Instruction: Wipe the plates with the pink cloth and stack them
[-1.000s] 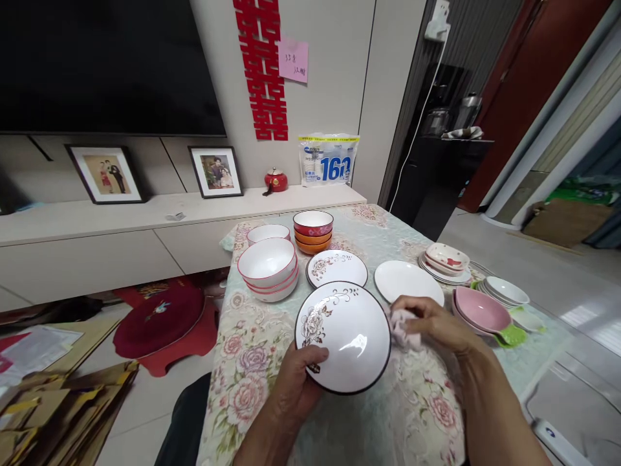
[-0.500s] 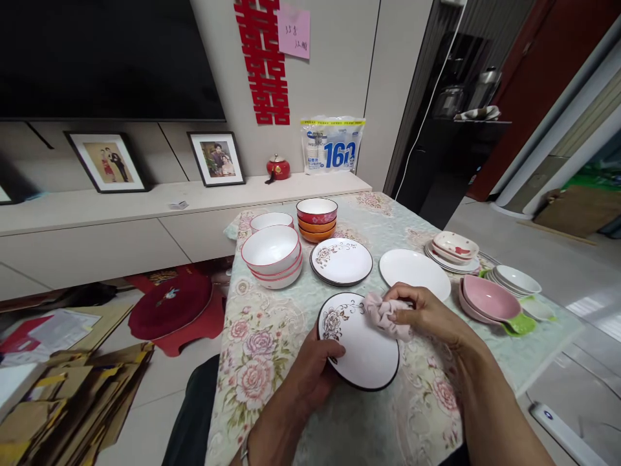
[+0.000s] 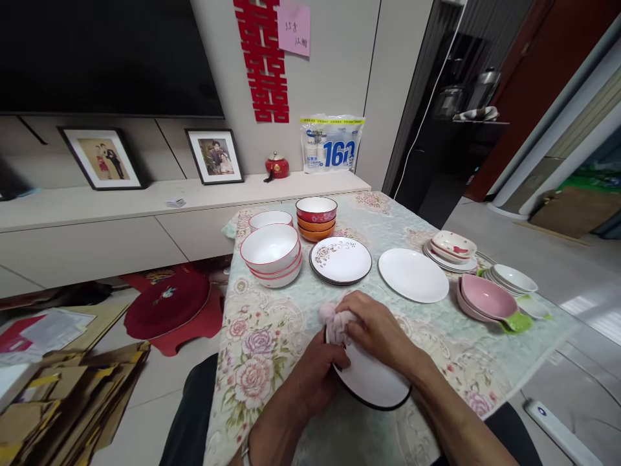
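A white plate with a dark rim (image 3: 376, 378) is tilted above the near part of the table, gripped at its left edge by my left hand (image 3: 317, 369), thumb on top. My right hand (image 3: 371, 327) is closed on a crumpled pale pink cloth (image 3: 339, 325), pressed against the plate's upper left rim. Cloth and fingers cover the plate's flower pattern. Just beyond my hands lies a short stack of matching flowered plates (image 3: 347, 262). A plain white oval plate (image 3: 414, 277) is to its right.
White bowls with red rims (image 3: 272, 249) are stacked at the left, with red and orange bowls (image 3: 316, 226) behind. Pink bowls (image 3: 490, 299), small white bowls (image 3: 517, 278) and heart-patterned dishes (image 3: 453, 246) stand at the right. A red stool (image 3: 169, 304) is beside the flowered tablecloth (image 3: 262, 349).
My right hand has moved left with the cloth, from the plate's upper right side to its upper left rim. The plate has shifted slightly right and down.
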`<action>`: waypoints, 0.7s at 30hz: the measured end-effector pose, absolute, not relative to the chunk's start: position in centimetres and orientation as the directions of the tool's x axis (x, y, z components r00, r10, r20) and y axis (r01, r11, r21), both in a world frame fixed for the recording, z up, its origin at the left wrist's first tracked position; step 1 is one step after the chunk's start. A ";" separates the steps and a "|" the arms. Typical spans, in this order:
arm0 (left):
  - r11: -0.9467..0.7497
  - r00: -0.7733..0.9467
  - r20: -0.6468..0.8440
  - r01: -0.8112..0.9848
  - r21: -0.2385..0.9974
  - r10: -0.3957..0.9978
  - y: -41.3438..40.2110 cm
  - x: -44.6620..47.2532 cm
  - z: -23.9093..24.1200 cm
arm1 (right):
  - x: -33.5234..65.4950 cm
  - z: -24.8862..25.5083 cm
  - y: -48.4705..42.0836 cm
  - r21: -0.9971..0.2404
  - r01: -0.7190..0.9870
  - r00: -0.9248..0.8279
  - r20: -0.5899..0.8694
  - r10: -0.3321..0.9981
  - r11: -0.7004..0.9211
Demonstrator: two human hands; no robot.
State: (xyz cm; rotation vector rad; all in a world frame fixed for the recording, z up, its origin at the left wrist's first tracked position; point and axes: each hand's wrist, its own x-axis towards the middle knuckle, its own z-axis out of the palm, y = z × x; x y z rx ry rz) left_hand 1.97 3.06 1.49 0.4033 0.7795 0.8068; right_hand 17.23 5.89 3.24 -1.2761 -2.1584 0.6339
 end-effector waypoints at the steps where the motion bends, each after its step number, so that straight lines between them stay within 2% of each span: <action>1: 0.638 0.441 -0.462 -0.487 0.597 0.769 3.0 2.0 1.5 | 17.2 3.3 5.8 -0.678 0.565 -0.457 0.218 0.863 0.470; 4: 0.635 0.439 -0.461 -0.475 0.609 0.771 3.0 2.0 1.5 | 17.8 3.6 5.9 -0.760 0.456 -0.549 0.169 0.818 0.464; 7: 0.626 0.434 -0.452 -0.497 0.601 0.779 3.1 1.9 1.7 | 19.4 3.8 6.3 -0.746 0.568 -0.464 0.058 0.884 0.347; 10: 0.620 0.421 -0.455 -0.520 0.587 0.784 3.2 1.8 1.8 | 21.1 4.0 6.6 -0.622 0.763 -0.282 -0.074 0.957 0.177; 13: 0.601 0.425 -0.424 -0.548 0.582 0.799 3.1 1.8 1.8 | 22.2 4.4 6.6 -0.424 0.905 -0.109 -0.142 0.984 0.039; 15: 0.564 0.421 -0.377 -0.572 0.595 0.825 2.8 2.1 1.8 | 22.1 4.6 6.4 -0.301 0.953 -0.020 -0.139 0.990 -0.023; 17: 0.516 0.381 -0.350 -0.581 0.630 0.856 2.6 2.4 1.7 | 21.3 4.6 6.3 -0.227 0.972 0.030 -0.112 0.993 -0.055; 19: 0.494 0.347 -0.352 -0.587 0.641 0.870 2.5 2.7 1.5 | 20.0 4.3 6.3 -0.206 0.977 0.050 -0.051 0.997 -0.059; 21: 0.501 0.335 -0.373 -0.583 0.639 0.865 2.5 2.8 1.4 | 18.6 3.9 6.2 -0.244 0.970 -0.004 0.038 0.999 0.013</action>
